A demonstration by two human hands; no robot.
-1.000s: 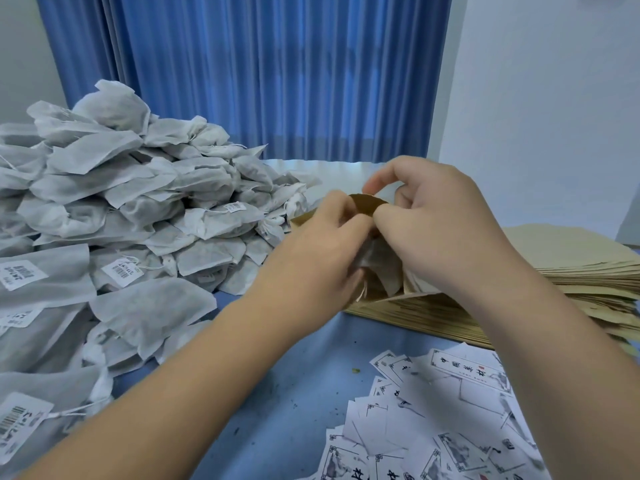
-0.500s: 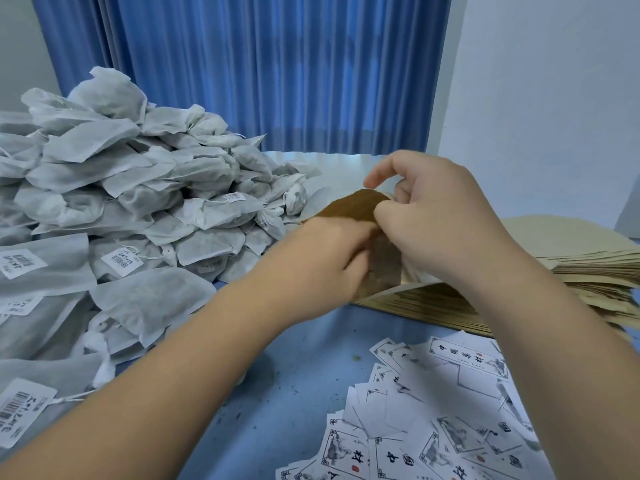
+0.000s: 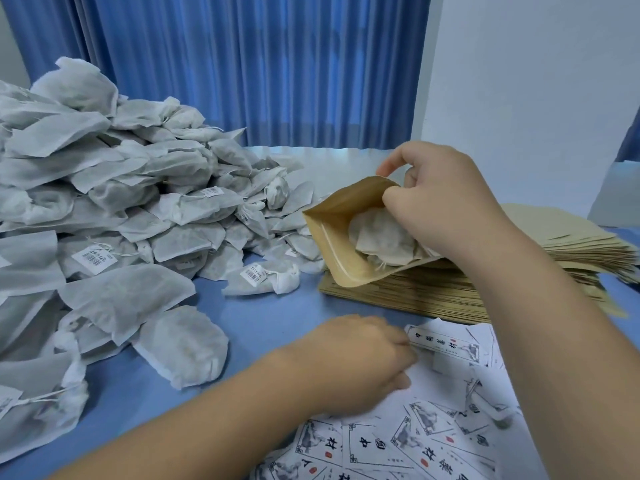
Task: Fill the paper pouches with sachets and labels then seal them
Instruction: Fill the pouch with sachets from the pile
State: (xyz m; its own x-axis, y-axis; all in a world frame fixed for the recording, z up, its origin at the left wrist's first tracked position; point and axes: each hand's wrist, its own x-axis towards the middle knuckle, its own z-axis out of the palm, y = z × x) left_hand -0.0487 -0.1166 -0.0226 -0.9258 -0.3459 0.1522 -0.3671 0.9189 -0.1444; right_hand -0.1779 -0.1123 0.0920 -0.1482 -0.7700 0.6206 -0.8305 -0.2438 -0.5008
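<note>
Right hand (image 3: 440, 206) pinches the open pouch (image 3: 329, 244) (sachet (image 3: 381, 237) inside); left hand (image 3: 360, 362), grip unclear, touches labels (image 3: 445, 346) printed 中, 材.

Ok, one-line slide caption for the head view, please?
Right hand holds a kraft pouch open, sachet inside, atop the pouch stack; left hand touches the loose labels.

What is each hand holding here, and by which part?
The right hand pinches the paper pouch by the upper edge of its open mouth. The left hand rests on the labels; whether it grips one cannot be told.
</note>
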